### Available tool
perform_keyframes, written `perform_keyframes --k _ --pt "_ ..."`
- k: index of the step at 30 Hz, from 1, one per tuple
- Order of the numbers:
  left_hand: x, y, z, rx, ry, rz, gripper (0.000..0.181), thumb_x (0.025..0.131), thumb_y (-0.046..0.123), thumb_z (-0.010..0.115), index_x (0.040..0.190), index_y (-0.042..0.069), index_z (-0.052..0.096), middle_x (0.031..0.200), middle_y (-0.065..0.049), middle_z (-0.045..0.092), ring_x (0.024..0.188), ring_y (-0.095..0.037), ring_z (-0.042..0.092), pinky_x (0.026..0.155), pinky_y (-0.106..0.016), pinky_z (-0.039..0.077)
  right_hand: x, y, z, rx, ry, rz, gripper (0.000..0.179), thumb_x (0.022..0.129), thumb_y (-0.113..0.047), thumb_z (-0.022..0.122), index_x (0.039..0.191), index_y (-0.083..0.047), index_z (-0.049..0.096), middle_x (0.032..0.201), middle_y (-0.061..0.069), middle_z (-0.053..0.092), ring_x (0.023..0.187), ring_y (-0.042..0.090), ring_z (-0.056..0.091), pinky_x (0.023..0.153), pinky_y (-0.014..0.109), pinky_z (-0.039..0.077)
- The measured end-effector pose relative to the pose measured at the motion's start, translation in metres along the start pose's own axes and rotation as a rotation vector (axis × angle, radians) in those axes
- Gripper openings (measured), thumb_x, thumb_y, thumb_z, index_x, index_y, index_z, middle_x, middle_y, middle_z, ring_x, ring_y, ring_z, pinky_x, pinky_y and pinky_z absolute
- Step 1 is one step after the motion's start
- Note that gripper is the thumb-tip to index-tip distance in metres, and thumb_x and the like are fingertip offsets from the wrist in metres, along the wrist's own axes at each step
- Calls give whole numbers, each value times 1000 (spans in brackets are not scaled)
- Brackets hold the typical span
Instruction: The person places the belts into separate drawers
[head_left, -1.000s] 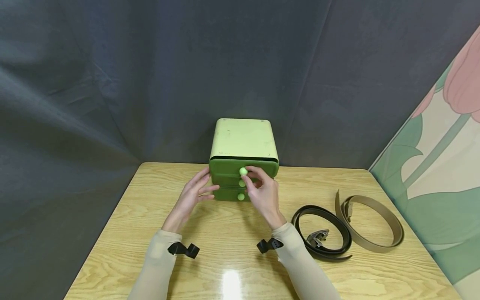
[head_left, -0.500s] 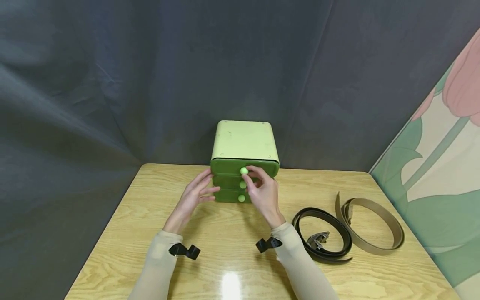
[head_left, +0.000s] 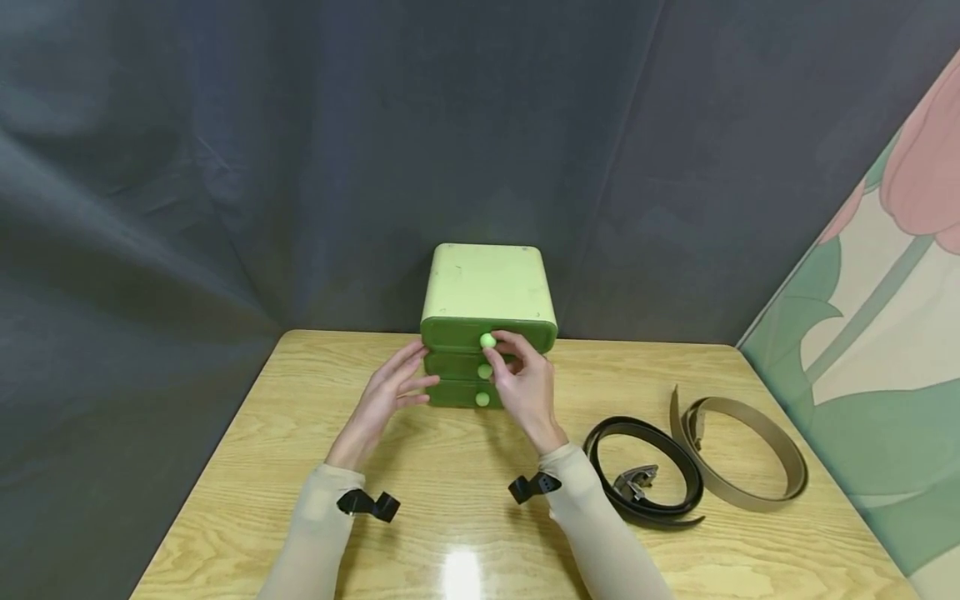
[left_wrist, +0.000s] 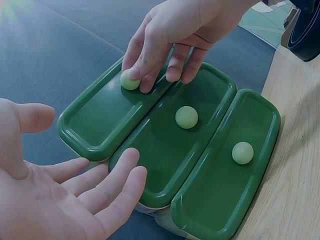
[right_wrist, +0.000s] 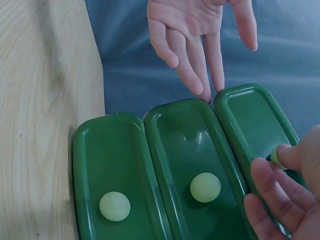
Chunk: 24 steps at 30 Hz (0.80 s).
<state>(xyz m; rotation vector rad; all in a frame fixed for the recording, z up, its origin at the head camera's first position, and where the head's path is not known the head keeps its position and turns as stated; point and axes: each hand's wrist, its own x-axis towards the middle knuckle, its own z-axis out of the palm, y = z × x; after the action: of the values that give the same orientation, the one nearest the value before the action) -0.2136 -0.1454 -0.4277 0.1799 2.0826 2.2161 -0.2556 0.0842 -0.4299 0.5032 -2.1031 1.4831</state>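
A small cabinet (head_left: 491, 283) with a pale green top and three dark green drawers stands at the back of the table. My right hand (head_left: 527, 385) pinches the round light green knob (left_wrist: 130, 80) of the top drawer (left_wrist: 107, 117) between thumb and fingers. That drawer's front sits against the cabinet body. At the cabinet's left side my left hand (head_left: 381, 404) is spread, its fingertips (right_wrist: 204, 93) right at the drawer edges. The middle drawer (right_wrist: 185, 145) and bottom drawer (right_wrist: 117, 165) are closed, each with its own round knob.
On the right of the wooden table (head_left: 300, 375) lie a coiled black belt (head_left: 678, 450) with a metal buckle and a coiled brown belt (head_left: 757, 408). A dark curtain (head_left: 480, 125) hangs behind. A flower-patterned panel (head_left: 862, 333) borders the right side.
The top drawer has slid back in, and the dark gap under the cabinet's top has closed. My right hand keeps its pinch on the knob; my left hand stays beside the cabinet.
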Motion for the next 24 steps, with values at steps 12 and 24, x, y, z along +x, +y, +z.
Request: perform_keyframes --k 12,24 --pt "0 -1 2 2 24 11 60 115 33 45 168 8 31 174 -12 34 139 -38 60 96 -29 60 -1 6 2 32 25 18 21 98 -12 79 116 -3 74 99 14 81 56 23 71 54 25 60" --pt "-1 1 3 -25 51 14 57 114 30 48 165 7 37 170 -12 42 128 -24 69 93 -26 61 0 9 2 30 77 -23 20 94 -11 84 111 -2 79 97 15 82 62 34 74 56 14 53"
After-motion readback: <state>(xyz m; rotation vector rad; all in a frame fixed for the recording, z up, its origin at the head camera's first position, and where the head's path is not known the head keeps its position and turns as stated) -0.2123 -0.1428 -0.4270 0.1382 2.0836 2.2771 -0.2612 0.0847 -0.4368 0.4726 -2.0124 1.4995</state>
